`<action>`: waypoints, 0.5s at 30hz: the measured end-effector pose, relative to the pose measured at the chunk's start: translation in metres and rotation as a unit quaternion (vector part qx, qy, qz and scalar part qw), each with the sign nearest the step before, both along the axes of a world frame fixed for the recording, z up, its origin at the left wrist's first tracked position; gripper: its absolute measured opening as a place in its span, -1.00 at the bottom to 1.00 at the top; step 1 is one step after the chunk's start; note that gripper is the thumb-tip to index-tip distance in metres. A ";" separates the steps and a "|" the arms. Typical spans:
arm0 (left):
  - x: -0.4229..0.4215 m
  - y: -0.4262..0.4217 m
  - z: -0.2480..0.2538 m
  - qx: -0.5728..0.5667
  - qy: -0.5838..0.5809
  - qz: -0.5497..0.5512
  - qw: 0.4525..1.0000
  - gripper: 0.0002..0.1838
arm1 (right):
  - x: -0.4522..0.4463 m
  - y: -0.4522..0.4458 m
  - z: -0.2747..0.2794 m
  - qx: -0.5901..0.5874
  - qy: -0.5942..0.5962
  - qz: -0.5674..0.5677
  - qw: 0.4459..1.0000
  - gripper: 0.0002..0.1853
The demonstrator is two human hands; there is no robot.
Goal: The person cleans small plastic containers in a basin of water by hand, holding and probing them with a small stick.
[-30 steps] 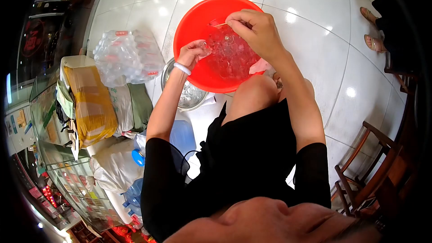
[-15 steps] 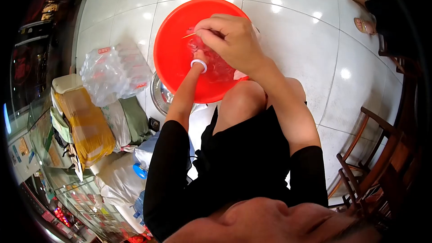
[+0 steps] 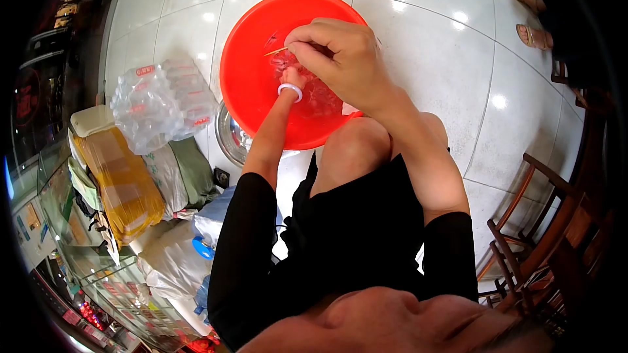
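- Right hand [image 3: 337, 55] pinches a thin stick [image 3: 275, 51] above the red basin [image 3: 297, 134]; its long axis runs crosswise, free tip toward the left rim [image 3: 227, 68];
- Left hand [image 3: 294, 79] is down among clear pieces [image 3: 322, 99] inside the basin, nearer them than the right; whether it grasps one, I cannot tell.

Shop interior: glass display case [image 3: 108, 291] holding small packages, shrink-wrapped bottle pack [image 3: 163, 104], white tiled floor [image 3: 432, 46].

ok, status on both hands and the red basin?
Right hand pinching thin stick over red basin. Left hand down in basin, grip unclear. Right hand hides part of basin.
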State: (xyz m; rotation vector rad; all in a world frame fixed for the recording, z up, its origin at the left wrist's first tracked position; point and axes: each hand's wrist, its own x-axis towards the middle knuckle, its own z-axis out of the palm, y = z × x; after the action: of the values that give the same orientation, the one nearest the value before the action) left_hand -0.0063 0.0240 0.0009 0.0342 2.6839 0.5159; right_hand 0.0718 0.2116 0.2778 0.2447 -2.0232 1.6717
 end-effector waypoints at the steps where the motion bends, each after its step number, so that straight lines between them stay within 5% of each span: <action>1: 0.000 -0.001 0.000 0.001 0.000 0.002 1.000 -0.49 | 0.000 0.000 -0.001 0.001 0.004 -0.002 1.000 -0.97; 15: -0.002 -0.002 -0.010 -0.033 0.003 0.000 0.999 -0.49 | 0.001 0.006 0.000 0.045 0.004 0.016 0.999 -0.93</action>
State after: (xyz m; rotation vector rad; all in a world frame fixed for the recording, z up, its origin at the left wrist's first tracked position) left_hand -0.0078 0.0219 -0.0095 0.0175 2.7047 0.4283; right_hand 0.0732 0.2173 0.2780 0.3165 -2.1020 1.5989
